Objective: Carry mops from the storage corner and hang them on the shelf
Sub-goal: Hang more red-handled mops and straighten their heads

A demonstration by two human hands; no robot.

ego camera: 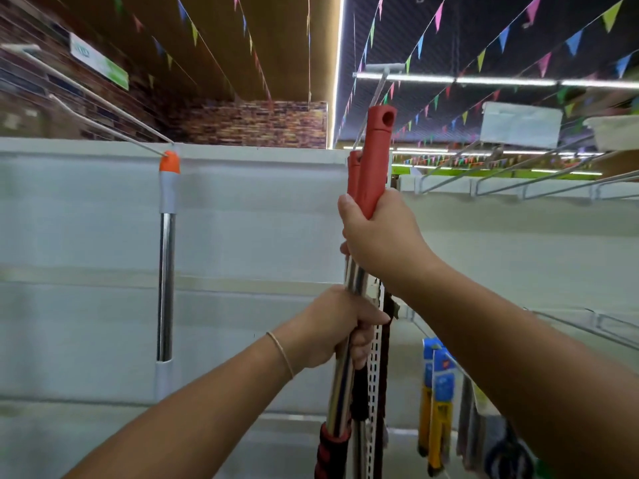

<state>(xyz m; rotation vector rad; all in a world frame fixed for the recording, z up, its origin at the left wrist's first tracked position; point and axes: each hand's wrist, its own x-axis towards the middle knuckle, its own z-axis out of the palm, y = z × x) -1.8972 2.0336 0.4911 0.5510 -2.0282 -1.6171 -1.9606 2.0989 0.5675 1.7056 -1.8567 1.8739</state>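
Two mops with chrome poles and red handle ends (375, 157) stand upright in front of the white shelf panel (262, 216). My right hand (378, 236) grips the red handles near the top. Lower down, my left hand (337, 328) grips the chrome poles. The taller red end, with its hanging hole, reaches up beside a metal shelf hook (378, 83). Another mop with an orange cap (168, 188) hangs on a hook (103, 105) at the left. The mop heads are out of view.
A perforated shelf upright (375, 368) runs down just behind the poles. Wire hooks (525, 171) stick out from the shelf at the right. Packaged goods in blue and yellow (437, 402) hang at the lower right. Bunting crosses the ceiling.
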